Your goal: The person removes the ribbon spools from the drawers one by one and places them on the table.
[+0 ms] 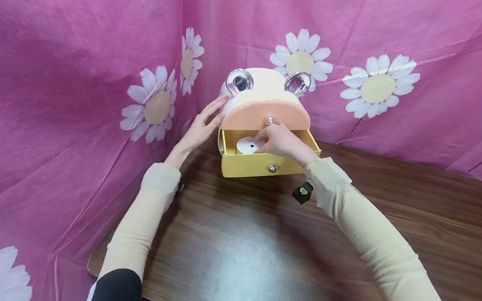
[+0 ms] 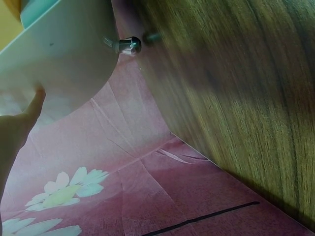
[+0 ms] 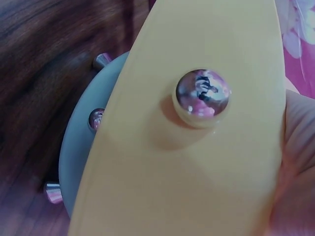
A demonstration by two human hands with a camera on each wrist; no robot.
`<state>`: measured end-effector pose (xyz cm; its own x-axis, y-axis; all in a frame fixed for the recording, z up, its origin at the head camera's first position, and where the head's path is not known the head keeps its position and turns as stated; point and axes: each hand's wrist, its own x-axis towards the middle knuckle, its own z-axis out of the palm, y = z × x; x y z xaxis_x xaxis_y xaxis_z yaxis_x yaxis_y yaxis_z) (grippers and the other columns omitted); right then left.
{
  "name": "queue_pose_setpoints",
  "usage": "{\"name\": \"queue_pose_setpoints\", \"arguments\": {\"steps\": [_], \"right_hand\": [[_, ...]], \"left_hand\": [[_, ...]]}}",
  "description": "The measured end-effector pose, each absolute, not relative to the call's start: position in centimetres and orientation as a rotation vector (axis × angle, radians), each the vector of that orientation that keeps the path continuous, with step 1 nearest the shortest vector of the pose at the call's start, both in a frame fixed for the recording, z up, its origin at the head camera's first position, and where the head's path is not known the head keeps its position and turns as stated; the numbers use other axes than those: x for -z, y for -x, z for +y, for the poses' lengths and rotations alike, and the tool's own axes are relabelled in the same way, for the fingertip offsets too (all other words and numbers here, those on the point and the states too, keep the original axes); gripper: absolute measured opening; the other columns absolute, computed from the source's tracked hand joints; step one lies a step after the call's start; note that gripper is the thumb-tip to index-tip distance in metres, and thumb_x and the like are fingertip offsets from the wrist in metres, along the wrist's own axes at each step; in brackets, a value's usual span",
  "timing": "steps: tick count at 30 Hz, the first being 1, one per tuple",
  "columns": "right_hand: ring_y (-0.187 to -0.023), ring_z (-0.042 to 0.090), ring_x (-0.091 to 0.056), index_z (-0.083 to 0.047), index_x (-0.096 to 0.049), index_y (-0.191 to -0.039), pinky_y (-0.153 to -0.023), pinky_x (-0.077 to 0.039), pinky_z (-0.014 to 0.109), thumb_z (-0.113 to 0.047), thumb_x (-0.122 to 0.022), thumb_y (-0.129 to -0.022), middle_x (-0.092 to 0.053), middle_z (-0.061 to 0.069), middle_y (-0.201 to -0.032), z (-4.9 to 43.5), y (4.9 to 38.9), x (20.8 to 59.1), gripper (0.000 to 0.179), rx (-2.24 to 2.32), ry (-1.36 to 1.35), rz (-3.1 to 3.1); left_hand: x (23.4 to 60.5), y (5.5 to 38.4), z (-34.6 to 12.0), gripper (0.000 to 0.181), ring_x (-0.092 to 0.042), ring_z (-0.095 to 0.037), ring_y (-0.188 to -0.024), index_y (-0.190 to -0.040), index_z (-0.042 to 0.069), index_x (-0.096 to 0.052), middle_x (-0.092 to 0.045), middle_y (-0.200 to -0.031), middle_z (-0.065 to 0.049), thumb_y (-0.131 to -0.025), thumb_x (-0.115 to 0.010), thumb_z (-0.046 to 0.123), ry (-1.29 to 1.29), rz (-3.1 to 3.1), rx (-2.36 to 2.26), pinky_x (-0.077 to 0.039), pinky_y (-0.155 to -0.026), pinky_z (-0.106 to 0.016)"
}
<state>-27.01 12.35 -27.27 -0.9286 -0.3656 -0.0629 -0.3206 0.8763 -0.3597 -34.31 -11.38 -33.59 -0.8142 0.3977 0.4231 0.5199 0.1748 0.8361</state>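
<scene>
A small cabinet (image 1: pixel 256 80) with a cream top stands on the table, its yellow drawer (image 1: pixel 246 165) pulled out. Inside that drawer lies a white round disc (image 1: pixel 245 145) with a small hole in its middle. My right hand (image 1: pixel 280 140) reaches over the drawer front and pinches the disc between thumb and fingers; its fingertips are partly hidden. Against the cabinet's left side rests my left hand (image 1: pixel 200 129), fingers extended. In the left wrist view, a digit of the left hand (image 2: pixel 19 123) touches the white side panel (image 2: pixel 64 64). The right wrist view shows the yellow drawer front (image 3: pixel 162 187) and its silver knob (image 3: pixel 203 96).
Above the open drawer is a closed peach drawer (image 1: pixel 246 116) with a silver knob. Two silver rings (image 1: pixel 297 84) stand on the cabinet top. A pale blue-green lower drawer (image 3: pixel 78 147) and short metal feet (image 3: pixel 53 192) show underneath. Pink flowered cloth (image 1: pixel 384 13) hangs behind the wooden table (image 1: pixel 232 247).
</scene>
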Motion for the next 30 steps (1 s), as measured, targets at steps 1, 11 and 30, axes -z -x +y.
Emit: {"name": "queue_pose_setpoints", "arguments": {"steps": [1,11,30], "right_hand": [[-0.106,0.028,-0.056,-0.005,-0.073,-0.118,-0.093,-0.047,0.039,-0.024,-0.078,-0.083,-0.070,0.014,-0.118,12.5,27.0,27.3,0.039,0.545,0.544,2.913],[-0.107,0.026,-0.058,-0.005,-0.073,-0.118,-0.095,-0.048,0.038,-0.033,-0.077,-0.084,-0.072,0.012,-0.117,13.0,26.3,26.9,0.044,0.646,0.454,2.903],[-0.103,0.022,-0.063,-0.007,-0.074,-0.109,-0.084,-0.050,0.031,-0.040,-0.076,-0.080,-0.075,0.009,-0.110,13.7,25.5,26.3,0.045,0.852,0.264,2.848]], "left_hand": [[33.7,34.3,-11.4,0.050,-0.018,-0.012,-0.155,-0.153,0.018,-0.040,-0.028,-0.165,0.001,-0.104,-0.050,0.017,0.915,-2.321,1.718,-0.019,-0.128,-0.042],[32.4,33.2,-11.2,0.050,-0.017,-0.018,-0.156,-0.152,0.010,-0.039,-0.027,-0.165,-0.007,-0.104,-0.049,0.013,0.917,-2.328,1.739,-0.018,-0.129,-0.042],[33.6,34.2,-11.5,0.049,-0.019,-0.013,-0.155,-0.153,0.019,-0.040,-0.026,-0.166,-0.003,-0.104,-0.049,0.019,0.925,-2.310,1.720,-0.020,-0.128,-0.044]]}}
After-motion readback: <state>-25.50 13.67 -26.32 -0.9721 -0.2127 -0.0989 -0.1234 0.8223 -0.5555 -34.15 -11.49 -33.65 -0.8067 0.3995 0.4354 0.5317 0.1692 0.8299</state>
